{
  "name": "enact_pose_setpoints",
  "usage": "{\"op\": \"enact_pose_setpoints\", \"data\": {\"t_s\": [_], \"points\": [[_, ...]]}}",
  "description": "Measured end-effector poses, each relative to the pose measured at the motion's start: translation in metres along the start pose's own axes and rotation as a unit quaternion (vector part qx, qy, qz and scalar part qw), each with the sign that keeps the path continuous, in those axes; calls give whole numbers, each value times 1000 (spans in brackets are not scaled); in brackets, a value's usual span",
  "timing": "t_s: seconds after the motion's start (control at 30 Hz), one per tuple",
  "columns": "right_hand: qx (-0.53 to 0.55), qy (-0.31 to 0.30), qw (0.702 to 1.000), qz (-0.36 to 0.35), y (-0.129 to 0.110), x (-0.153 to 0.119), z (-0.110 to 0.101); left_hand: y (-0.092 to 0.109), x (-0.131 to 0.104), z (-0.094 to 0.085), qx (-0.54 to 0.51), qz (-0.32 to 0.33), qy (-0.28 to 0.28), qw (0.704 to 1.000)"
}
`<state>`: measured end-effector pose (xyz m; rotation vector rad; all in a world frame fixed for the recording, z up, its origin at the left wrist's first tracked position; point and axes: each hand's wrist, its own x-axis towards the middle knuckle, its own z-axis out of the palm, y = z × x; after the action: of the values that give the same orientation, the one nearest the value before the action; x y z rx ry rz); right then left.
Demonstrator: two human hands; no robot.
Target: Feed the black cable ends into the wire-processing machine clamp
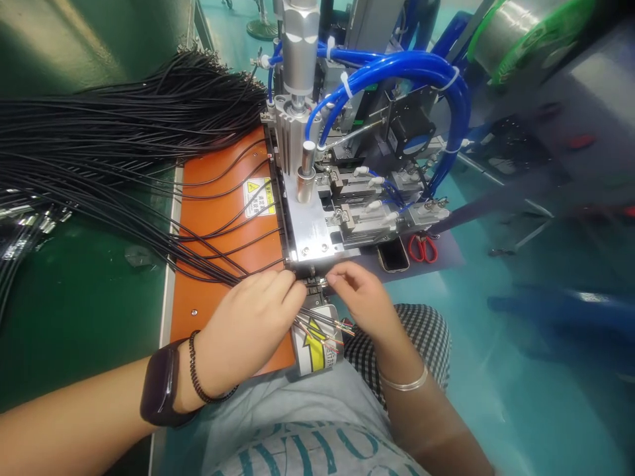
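My left hand [253,320] is closed around several black cables [213,268], whose stripped ends with thin coloured wires [330,334] stick out beyond my fingers. Thumb and forefinger of my right hand [362,297] are pinched at a small metal fixture [317,284] at the machine's near edge; what they hold is too small to make out. Between the two hands lies that fixture, just below the silver plate [310,231] of the machine. Single cables run across the orange panel [223,218] to the machine's edge. A yellow arrow label [317,350] is under the wire ends.
A large bundle of black cables [149,112] lies at the upper left. Blue air hoses [407,63] arch over the machine. Right of it are a phone [393,254] and red-handled scissors [423,249]. A wire spool [526,33] stands at the upper right.
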<state>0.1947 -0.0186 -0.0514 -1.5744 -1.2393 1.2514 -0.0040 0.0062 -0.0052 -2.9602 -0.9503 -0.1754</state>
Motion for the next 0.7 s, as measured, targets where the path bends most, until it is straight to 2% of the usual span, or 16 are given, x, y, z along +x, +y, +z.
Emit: {"op": "enact_pose_setpoints", "data": {"t_s": [0.23,0.37,0.43,0.47,0.53,0.6,0.63,0.7], "points": [[57,-31,994,87,0,5,8,9,-3,-6,36,-26,0,999],[42,5,997,58,3,3,6,14,-6,-9,37,-11,9,999],[8,27,1000,1,3,-3,0,17,-7,-10,46,-20,-11,999],[-18,18,999,-47,2,-7,-5,18,-7,-10,49,-27,-24,998],[-69,-45,981,-173,-1,-16,-14,18,-7,-10,50,-35,-38,997],[-95,-138,943,-289,-4,-25,-21,18,-6,-10,41,-37,-36,998],[-90,-168,927,-323,-6,-28,-24,18,-5,-10,34,-37,-37,998],[-59,-179,917,-352,-7,-33,-25,17,-3,-10,23,-40,-47,998]]}}
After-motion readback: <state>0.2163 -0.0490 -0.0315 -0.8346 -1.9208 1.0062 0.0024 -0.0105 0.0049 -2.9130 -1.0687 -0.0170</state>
